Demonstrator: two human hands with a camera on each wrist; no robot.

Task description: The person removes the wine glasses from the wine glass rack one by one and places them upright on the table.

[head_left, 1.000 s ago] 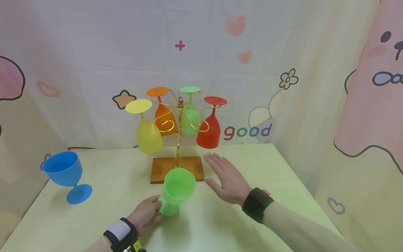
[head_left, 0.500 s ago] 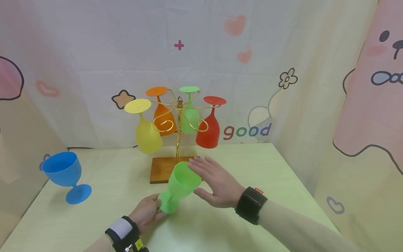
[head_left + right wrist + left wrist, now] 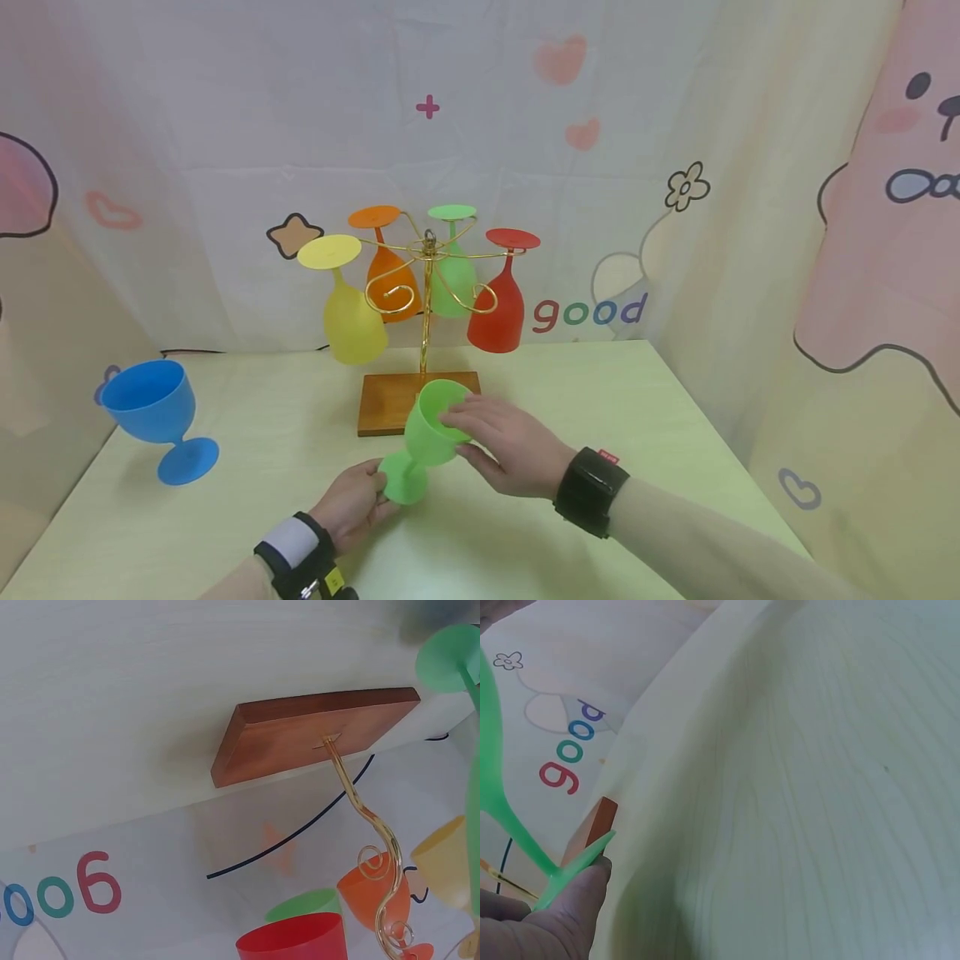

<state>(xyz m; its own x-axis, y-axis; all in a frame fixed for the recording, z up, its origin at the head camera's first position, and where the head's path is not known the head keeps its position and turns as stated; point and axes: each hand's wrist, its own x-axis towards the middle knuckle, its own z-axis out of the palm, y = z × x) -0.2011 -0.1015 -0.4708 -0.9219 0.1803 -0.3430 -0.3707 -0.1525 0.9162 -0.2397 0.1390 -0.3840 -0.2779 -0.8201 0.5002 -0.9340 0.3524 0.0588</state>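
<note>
Pale tabletop [image 3: 607,408] below; green goblet [image 3: 427,442] slants lengthwise from L hand [image 3: 350,504], pinching its foot, up to R hand [image 3: 513,446], fingers bent @ rim, grip unclear.

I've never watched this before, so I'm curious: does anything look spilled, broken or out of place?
Nothing looks spilled or broken. The front green goblet tilts, but it's being held; the blue goblet stands apart from the rack.

Light green goblet [image 3: 422,442], thin-stemmed, pinched by its foot, tilted rightward, mouth up, in front of a wooden base [image 3: 385,406]
</note>
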